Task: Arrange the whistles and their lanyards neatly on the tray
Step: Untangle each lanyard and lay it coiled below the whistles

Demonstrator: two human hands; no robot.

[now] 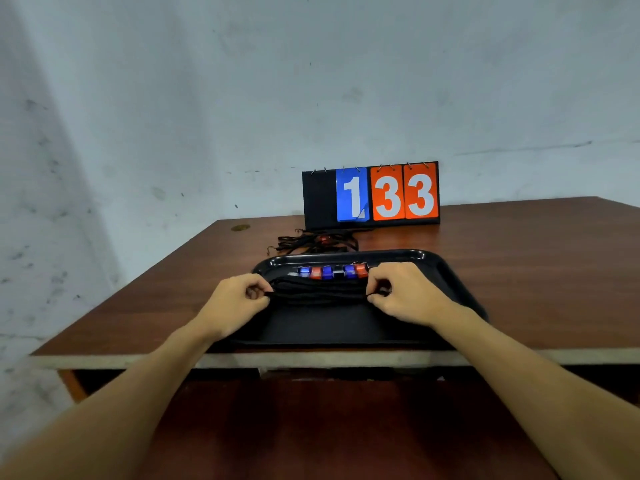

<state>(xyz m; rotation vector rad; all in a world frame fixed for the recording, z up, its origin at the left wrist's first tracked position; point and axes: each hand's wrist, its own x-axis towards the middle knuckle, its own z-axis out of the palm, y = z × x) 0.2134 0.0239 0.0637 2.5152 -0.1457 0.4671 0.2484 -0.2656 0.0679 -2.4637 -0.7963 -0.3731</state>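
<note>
A black tray (446, 268) lies on the brown table near its front edge. Several blue and red whistles (330, 271) stand in a row along the tray's far side. Their black lanyards (318, 292) stretch in a bundle across the tray just in front of them. My left hand (239, 299) pinches the bundle's left end. My right hand (401, 292) pinches its right end. Behind the tray, on the table, lies a loose heap of black lanyards (304, 242) with a red whistle (323, 239) in it.
A flip scoreboard (372, 195) reading 1 and 33 stands at the back of the table (536, 271) against a grey wall. A small brass-coloured disc (240, 227) sits at the table's far left corner.
</note>
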